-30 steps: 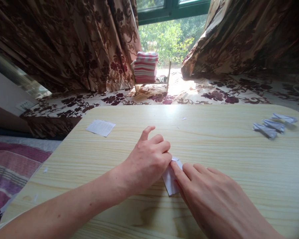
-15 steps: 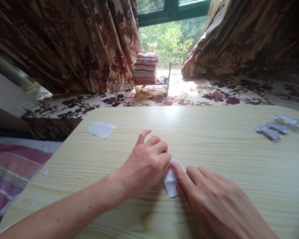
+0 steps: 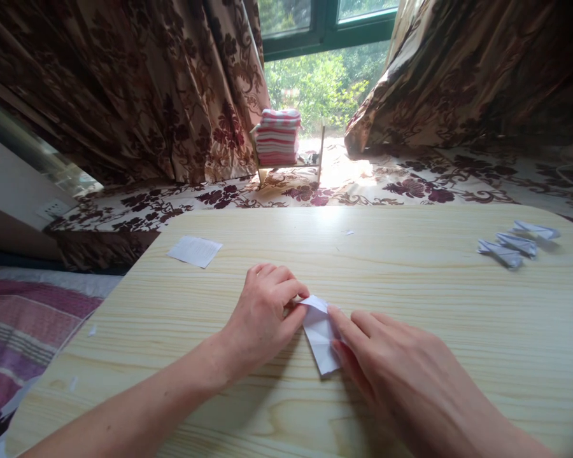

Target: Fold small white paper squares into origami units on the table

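A small piece of white paper point(image 3: 321, 346) with crease lines lies on the wooden table between my hands, its top end folded over. My left hand point(image 3: 270, 312) pinches the upper left corner of the paper between thumb and forefinger, the other fingers curled. At the right edge, my right hand point(image 3: 391, 359) grips the paper, forefinger on top near the fold and thumb lower down. Part of the paper's right side is hidden under those fingers.
Three folded paper pieces point(image 3: 516, 243) lie at the table's far right. A flat paper sheet point(image 3: 195, 251) rests at the far left. Small scraps point(image 3: 92, 331) dot the table point(image 3: 248, 413). Behind it, striped folded cloths point(image 3: 277, 138) stand on a little rack by the window.
My left hand has shifted left and its raised fingers have curled in. More of the paper's folded top now shows. The view has turned slightly to the right.
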{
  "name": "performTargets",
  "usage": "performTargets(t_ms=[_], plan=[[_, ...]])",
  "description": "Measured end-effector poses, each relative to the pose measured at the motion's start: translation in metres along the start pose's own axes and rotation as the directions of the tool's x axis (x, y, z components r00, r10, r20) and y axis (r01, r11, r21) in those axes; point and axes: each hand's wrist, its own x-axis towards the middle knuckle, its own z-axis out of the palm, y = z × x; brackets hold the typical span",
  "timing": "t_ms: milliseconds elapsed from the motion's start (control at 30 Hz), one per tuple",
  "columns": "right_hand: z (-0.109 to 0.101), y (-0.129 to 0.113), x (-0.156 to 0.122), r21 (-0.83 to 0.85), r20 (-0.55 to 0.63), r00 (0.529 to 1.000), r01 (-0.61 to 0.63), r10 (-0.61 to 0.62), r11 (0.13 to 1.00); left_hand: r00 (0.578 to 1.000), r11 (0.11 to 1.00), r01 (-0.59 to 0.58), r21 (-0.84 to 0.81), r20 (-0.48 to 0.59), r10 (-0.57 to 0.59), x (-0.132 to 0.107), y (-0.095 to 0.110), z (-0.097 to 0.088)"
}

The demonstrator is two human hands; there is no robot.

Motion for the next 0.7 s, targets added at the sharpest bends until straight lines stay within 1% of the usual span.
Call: performTargets(t_ms=[67, 167, 233, 300, 400, 567, 633, 700], plan=[[-0.004, 0.001, 0.005, 0.0, 0.009, 1.0, 0.012, -0.012, 1.0, 1.0, 1.0, -0.003, 0.0, -0.002, 0.003, 0.0, -0.001, 0.0], [-0.008, 0.002, 0.012, -0.063, 0.038, 0.998, 0.056, -0.053, 0.996, 1.0, 1.0, -0.008, 0.014, -0.002, 0.008, -0.001, -0.003, 0.0], [-0.007, 0.002, 0.015, -0.093, 0.044, 0.996, 0.083, -0.079, 0.992, 1.0, 1.0, -0.007, 0.024, 0.0, 0.007, -0.002, -0.003, 0.001], [-0.005, 0.003, 0.016, -0.076, 0.028, 0.995, 0.095, -0.093, 0.993, 1.0, 1.0, -0.004, 0.021, -0.002, 0.004, -0.002, -0.002, 0.001], [-0.001, 0.006, 0.014, -0.001, -0.008, 0.997, 0.076, -0.076, 0.997, 1.0, 1.0, 0.014, 0.006, 0.0, -0.014, -0.004, -0.001, -0.001], [0.001, 0.009, 0.012, 0.041, 0.023, 0.999, 0.031, -0.032, 0.999, 0.996, 0.996, 0.093, 0.015, 0.003, -0.093, -0.006, 0.0, -0.009], [0.001, 0.01, 0.012, 0.065, 0.03, 0.999, 0.014, -0.016, 0.998, 0.997, 0.997, 0.078, 0.02, 0.01, -0.079, -0.007, 0.0, -0.01], [0.001, 0.01, 0.012, 0.085, 0.033, 0.999, 0.001, -0.003, 0.996, 0.999, 0.999, 0.035, 0.033, 0.01, -0.035, -0.007, 0.001, -0.011]])
